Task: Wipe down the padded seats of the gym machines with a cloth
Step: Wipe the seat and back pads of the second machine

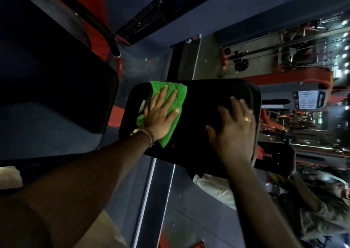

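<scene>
- Both hands rest on the black padded seat (197, 123): our left hand (161, 115) lies flat, fingers spread, pressing the green cloth (170, 100) onto the pad, not clenched around it; our right hand (233, 128) is splayed and empty, braced on the pad's other half with its fingertips near the far rim.
- From the head camera, the only view we have, the cloth covers the left end of the seat, bunched a little under the palm, with one corner trailing toward the near edge by the wrist.
- A small pale label (142, 105) shows on the pad just beside the left hand's edge.
- Most of the pad between the two hands looks unwiped, though the dim, blurred light makes that hard to judge, so we take the step as still early on this seat.
- To do it well, we should keep the palm flat and the pressure even, sweep in overlapping passes from the left end toward the right hand, and lift the right hand away before the cloth reaches it.
- We should also flatten the bunched cloth so more fabric meets the pad, and run along the rounded rim.
- Another dark pad (56, 81) sits well apart on the left, likely next.
</scene>
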Tool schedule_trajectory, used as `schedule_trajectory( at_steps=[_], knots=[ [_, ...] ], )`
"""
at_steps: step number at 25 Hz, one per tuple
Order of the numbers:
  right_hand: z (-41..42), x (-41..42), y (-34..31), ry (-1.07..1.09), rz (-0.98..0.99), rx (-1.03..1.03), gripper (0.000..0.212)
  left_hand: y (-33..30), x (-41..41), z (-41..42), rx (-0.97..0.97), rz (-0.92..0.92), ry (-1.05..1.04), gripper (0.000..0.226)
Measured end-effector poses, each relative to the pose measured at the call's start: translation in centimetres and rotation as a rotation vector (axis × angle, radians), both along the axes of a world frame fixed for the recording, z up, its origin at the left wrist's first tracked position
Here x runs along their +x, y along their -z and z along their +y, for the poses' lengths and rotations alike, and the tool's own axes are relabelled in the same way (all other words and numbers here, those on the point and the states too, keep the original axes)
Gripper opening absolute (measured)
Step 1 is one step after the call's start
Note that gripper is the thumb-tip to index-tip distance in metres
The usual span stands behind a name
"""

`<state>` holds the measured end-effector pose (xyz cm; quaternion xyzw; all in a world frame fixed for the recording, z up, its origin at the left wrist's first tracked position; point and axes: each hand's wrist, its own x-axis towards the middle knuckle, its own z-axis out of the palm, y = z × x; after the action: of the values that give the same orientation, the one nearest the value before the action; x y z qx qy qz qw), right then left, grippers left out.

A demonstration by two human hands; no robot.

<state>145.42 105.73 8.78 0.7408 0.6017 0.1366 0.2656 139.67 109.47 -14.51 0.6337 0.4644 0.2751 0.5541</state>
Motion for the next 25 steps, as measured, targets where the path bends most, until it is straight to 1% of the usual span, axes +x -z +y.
schedule_trajectory(
  at_steps=[1, 4, 5, 6, 8, 10, 13, 16, 19, 22, 23, 25],
  knots=[
    [1.8, 1.1, -1.7, -0.012, -0.011, -0.064, 0.061, 0.3, 0.0, 0.0, -0.015, 0.005, -0.010, 0.064],
    [6.9, 3.9, -4.6, -0.135, 0.085, -0.302, 0.058, 0.9, -0.8, -2.9, -0.015, 0.032, -0.058, 0.063],
    [8.1, 4.5, -4.8, -0.153, 0.121, -0.359, 0.055, 1.0, -1.3, -4.5, -0.015, 0.053, -0.060, 0.064],
    [9.1, 5.0, -4.8, -0.143, 0.173, -0.364, 0.052, 1.1, -1.8, -6.0, -0.023, 0.074, -0.048, 0.064],
    [10.1, 5.8, -4.8, -0.052, 0.292, -0.241, 0.047, 1.0, -2.2, -7.3, -0.084, 0.095, -0.030, 0.064],
    [10.3, 6.1, -4.5, -0.002, 0.353, -0.131, 0.042, 1.0, -1.9, -6.1, -0.163, 0.088, -0.044, 0.064],
    [9.8, 5.7, -4.0, -0.012, 0.345, -0.110, 0.036, 1.6, -0.9, -1.9, -0.256, 0.050, -0.060, 0.061],
    [9.8, 5.6, -3.9, 0.016, 0.331, -0.074, 0.037, 3.0, -0.4, 1.2, -0.328, 0.057, -0.060, 0.059],
    [9.8, 5.8, -3.6, 0.030, 0.303, -0.106, 0.040, 3.4, -0.1, 1.7, -0.407, 0.059, -0.074, 0.060],
    [9.7, 5.7, -3.6, 0.035, 0.284, -0.086, 0.040, 2.1, -0.5, 0.9, -0.571, 0.055, -0.099, 0.062],
    [9.7, 5.5, -3.6, 0.037, 0.275, -0.079, 0.040, 1.4, -0.7, 0.1, -0.553, 0.065, -0.087, 0.062],
    [9.8, 5.0, -3.4, 0.049, 0.257, -0.085, 0.039, -0.6, -0.8, -2.0, -0.375, 0.090, -0.068, 0.062]
  ],
)
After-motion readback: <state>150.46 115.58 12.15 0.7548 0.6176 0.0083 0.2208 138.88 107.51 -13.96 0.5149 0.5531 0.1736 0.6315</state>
